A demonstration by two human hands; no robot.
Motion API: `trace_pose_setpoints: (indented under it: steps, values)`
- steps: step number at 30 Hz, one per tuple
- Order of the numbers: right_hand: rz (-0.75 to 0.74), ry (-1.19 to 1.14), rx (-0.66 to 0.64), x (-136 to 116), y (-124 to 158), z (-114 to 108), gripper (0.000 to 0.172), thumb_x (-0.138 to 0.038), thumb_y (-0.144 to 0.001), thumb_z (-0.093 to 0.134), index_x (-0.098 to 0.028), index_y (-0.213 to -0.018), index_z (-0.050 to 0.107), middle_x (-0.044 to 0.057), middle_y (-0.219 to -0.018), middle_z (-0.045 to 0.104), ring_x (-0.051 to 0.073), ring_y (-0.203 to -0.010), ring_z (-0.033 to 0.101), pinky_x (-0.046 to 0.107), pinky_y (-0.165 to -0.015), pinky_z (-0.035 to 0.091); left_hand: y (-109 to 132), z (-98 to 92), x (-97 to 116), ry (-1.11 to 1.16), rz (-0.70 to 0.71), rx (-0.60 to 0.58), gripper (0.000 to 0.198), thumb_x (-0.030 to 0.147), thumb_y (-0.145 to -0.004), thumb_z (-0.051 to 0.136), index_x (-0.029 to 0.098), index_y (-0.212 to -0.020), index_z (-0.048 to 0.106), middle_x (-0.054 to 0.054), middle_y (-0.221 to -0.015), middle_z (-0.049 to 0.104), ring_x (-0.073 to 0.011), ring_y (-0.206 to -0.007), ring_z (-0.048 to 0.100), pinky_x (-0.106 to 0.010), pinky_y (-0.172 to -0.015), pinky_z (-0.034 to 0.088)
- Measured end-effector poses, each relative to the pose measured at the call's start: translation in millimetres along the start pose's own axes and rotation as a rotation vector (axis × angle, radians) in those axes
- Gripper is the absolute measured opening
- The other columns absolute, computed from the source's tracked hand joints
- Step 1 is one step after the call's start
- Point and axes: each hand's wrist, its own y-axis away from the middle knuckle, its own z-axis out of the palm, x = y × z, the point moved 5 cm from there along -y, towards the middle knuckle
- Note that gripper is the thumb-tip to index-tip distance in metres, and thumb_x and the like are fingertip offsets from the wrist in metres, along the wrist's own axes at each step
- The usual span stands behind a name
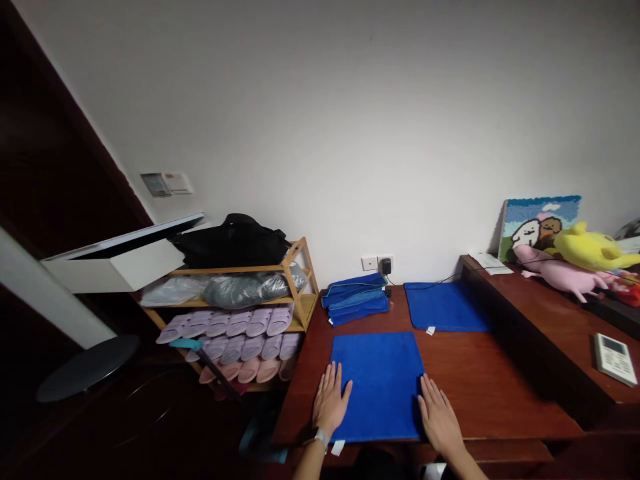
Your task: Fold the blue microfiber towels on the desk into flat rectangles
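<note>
At the left, a wooden rack (306, 311) holds rows of slippers (237, 321). The left hand (330, 400) lies flat, fingers extended and gripping nothing, at the left edge of a blue cloth (377, 387) spread on the tabletop (500, 380). Behind it sit folded blue cloths (356, 300). The right hand (441, 413) rests at its right edge, fingers straight, holding nothing. Farther right lie another blue cloth (445, 307) and plush toys (557, 270).

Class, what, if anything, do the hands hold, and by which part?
Nothing is held: the left hand and right hand are open, palms down, at opposite edges of the nearest blue cloth.
</note>
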Motion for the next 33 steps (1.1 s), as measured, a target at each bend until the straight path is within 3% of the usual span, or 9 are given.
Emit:
trace_pose_setpoints:
  steps: [6, 11, 13, 15, 18, 21, 24, 27, 33]
  values:
    - [0.022, 0.036, -0.099, -19.8, -65.2, -29.0, 0.068, -0.044, -0.103, 0.014, -0.012, -0.162, 0.023, 0.003, -0.169, 0.021, 0.021, -0.157, 0.015, 0.042, -0.129, 0.013, 1.1, -0.1, 2.1, 0.013, -0.003, -0.005, 0.078, 0.064, -0.103, 0.018, 0.012, -0.161, 0.027, -0.011, -0.169, 0.023, -0.0252, -0.156, 0.020, -0.046, -0.127, 0.025]
    - [0.007, 0.044, -0.124, -19.5, -78.2, -15.1, 0.070, -0.047, -0.102, 0.014, -0.011, -0.162, 0.019, 0.003, -0.170, 0.017, 0.021, -0.158, 0.011, 0.042, -0.129, 0.009, -1.0, 2.0, -5.8, -0.020, 0.004, -0.008, 0.076, 0.063, -0.103, 0.021, 0.015, -0.161, 0.029, -0.010, -0.168, 0.027, -0.0268, -0.156, 0.023, -0.049, -0.126, 0.027]
    - [0.004, 0.034, -0.119, -16.8, -77.4, -8.3, 0.071, -0.048, -0.102, 0.013, -0.011, -0.162, 0.017, 0.002, -0.170, 0.016, 0.021, -0.158, 0.011, 0.042, -0.129, 0.009, -7.5, -3.4, 1.5, -0.042, -0.003, 0.011, 0.075, 0.063, -0.102, 0.024, 0.015, -0.160, 0.032, -0.011, -0.166, 0.032, -0.0283, -0.155, 0.025, -0.052, -0.127, 0.025]
    - [0.000, 0.020, -0.114, -14.8, -77.3, -4.4, 0.071, -0.048, -0.102, 0.013, -0.011, -0.162, 0.016, 0.002, -0.170, 0.016, 0.020, -0.158, 0.011, 0.042, -0.129, 0.009, -17.2, -11.4, 24.7, -0.036, 0.005, 0.057, 0.074, 0.061, -0.103, 0.023, 0.014, -0.160, 0.033, -0.013, -0.166, 0.031, -0.0285, -0.155, 0.024, -0.052, -0.128, 0.023]
    - [-0.007, 0.009, -0.108, -13.0, -78.9, -2.9, 0.070, -0.047, -0.102, 0.012, -0.012, -0.162, 0.017, 0.002, -0.170, 0.016, 0.020, -0.158, 0.011, 0.042, -0.129, 0.009, -32.7, -12.8, 91.8, 0.047, 0.132, 0.077, 0.069, 0.054, -0.106, 0.017, 0.014, -0.161, 0.028, -0.009, -0.169, 0.024, -0.0250, -0.156, 0.021, -0.047, -0.128, 0.025]
    - [-0.022, 0.016, -0.124, -11.7, -80.1, -1.7, 0.069, -0.044, -0.101, 0.014, -0.012, -0.162, 0.019, 0.003, -0.170, 0.016, 0.021, -0.158, 0.011, 0.042, -0.129, 0.010, -41.0, 5.1, 165.8, 0.147, 0.322, 0.015, 0.064, 0.050, -0.106, 0.016, 0.020, -0.163, 0.024, -0.005, -0.170, 0.023, -0.0221, -0.156, 0.021, -0.044, -0.128, 0.026]
    - [-0.049, 0.032, -0.121, -11.9, -80.1, -2.1, 0.068, -0.040, -0.100, 0.017, -0.012, -0.161, 0.023, 0.004, -0.169, 0.017, 0.022, -0.158, 0.012, 0.044, -0.129, 0.012, -45.4, 28.2, 195.6, 0.206, 0.350, -0.052, 0.066, 0.052, -0.106, 0.014, 0.020, -0.162, 0.027, -0.006, -0.169, 0.024, -0.0215, -0.156, 0.021, -0.044, -0.128, 0.024]
    - [-0.034, 0.035, -0.103, -12.7, -79.7, -5.1, 0.068, -0.042, -0.101, 0.016, -0.011, -0.161, 0.023, 0.004, -0.169, 0.018, 0.021, -0.157, 0.015, 0.044, -0.129, 0.013, -51.5, 36.9, 166.5, 0.183, 0.273, -0.081, 0.068, 0.055, -0.105, 0.015, 0.020, -0.162, 0.028, -0.008, -0.169, 0.024, -0.0235, -0.157, 0.020, -0.047, -0.129, 0.022]
    - [-0.002, 0.027, -0.092, -15.9, -78.3, -8.2, 0.069, -0.045, -0.101, 0.014, -0.013, -0.162, 0.021, 0.001, -0.169, 0.018, 0.020, -0.157, 0.013, 0.042, -0.129, 0.013, -57.0, 12.5, 24.5, 0.011, -0.048, -0.041, 0.073, 0.060, -0.103, 0.019, 0.017, -0.162, 0.028, -0.011, -0.168, 0.026, -0.0284, -0.156, 0.021, -0.051, -0.127, 0.023]
